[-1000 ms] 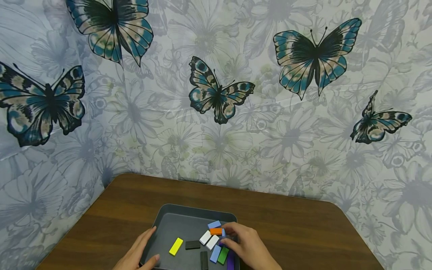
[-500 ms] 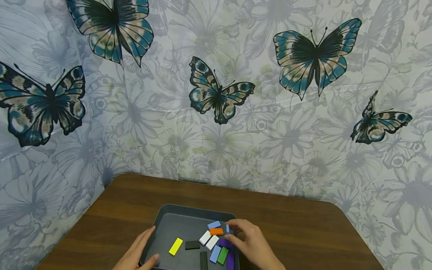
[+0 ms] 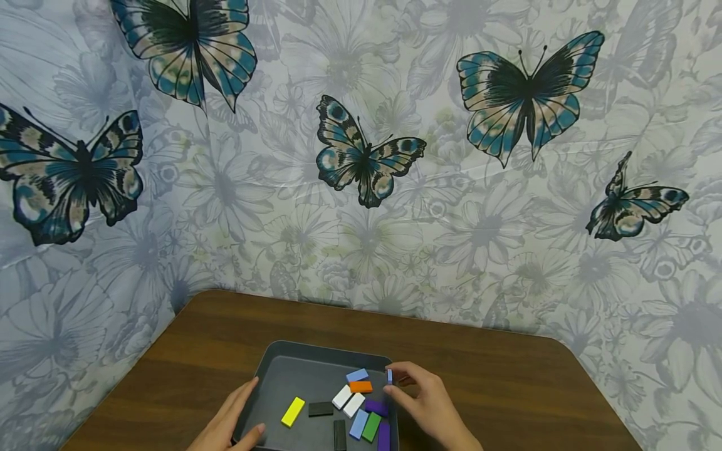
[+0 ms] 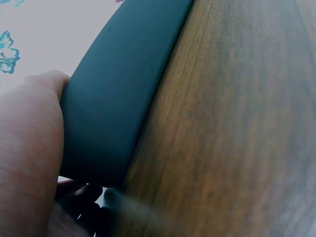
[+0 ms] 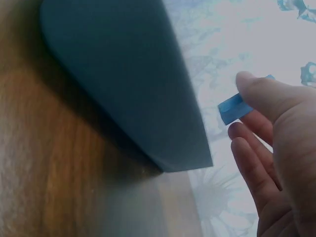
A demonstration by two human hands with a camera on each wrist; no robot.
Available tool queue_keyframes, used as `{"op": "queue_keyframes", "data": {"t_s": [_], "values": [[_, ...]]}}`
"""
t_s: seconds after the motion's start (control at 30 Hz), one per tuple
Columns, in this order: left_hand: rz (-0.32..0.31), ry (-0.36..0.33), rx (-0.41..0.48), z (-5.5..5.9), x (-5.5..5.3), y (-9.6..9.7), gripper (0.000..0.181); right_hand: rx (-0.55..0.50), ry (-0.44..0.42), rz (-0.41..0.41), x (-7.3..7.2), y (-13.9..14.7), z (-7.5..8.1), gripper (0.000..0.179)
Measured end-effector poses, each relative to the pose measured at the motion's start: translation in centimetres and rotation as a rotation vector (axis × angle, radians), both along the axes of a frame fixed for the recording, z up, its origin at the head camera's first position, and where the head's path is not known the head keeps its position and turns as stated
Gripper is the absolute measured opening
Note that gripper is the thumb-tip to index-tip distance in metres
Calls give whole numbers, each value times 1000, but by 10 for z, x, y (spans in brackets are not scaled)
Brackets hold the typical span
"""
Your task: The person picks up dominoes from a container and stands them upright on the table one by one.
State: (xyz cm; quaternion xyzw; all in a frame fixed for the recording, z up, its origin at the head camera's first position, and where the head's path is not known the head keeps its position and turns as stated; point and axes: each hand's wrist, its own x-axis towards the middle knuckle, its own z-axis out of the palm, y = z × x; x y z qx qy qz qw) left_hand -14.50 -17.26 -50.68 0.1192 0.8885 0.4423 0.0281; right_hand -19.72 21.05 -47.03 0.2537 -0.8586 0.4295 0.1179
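My right hand (image 3: 427, 401) pinches a small light-blue block (image 3: 389, 376) between thumb and fingers, above the right rim of a dark grey tray (image 3: 321, 356). In the right wrist view the light-blue block (image 5: 236, 108) juts from the pinch, clear of the tray wall (image 5: 123, 84). At the tray's near left corner, my left hand (image 3: 228, 421) holds the tray, its thumb over the rim. Inside lie a yellow block (image 3: 292, 412), an orange block (image 3: 361, 387), a green block (image 3: 371, 428), a purple block (image 3: 376, 408), and white, black and more light-blue blocks.
The tray stands on a brown wooden table (image 3: 485, 369) with rounded far corners. Behind it hangs a pale floral cloth (image 3: 271, 250) printed with blue butterflies. Most blocks are bunched in the tray's right half.
My right hand has lifted the light-blue block from beside the orange one and carried it right to the tray's rim. The tray has shifted very slightly left; my left hand stays at its corner.
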Motion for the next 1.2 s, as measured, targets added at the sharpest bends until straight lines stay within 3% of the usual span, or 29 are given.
{"op": "queue_keyframes", "data": {"t_s": [0.13,0.47,0.67,0.77,1.2], "values": [[9,14,-12,-1,0,0,83,-30,15,-2,0,0,-1,27],[2,-26,-4,0,-2,-1,84,-67,-1,-29,11,-3,19,24],[7,-26,-19,0,-2,-1,85,-89,102,-34,8,2,9,26],[6,-30,-16,0,-2,-1,85,-92,115,-45,7,4,6,26],[-6,-53,11,1,-1,-2,85,-129,19,-105,4,12,-3,25]]}}
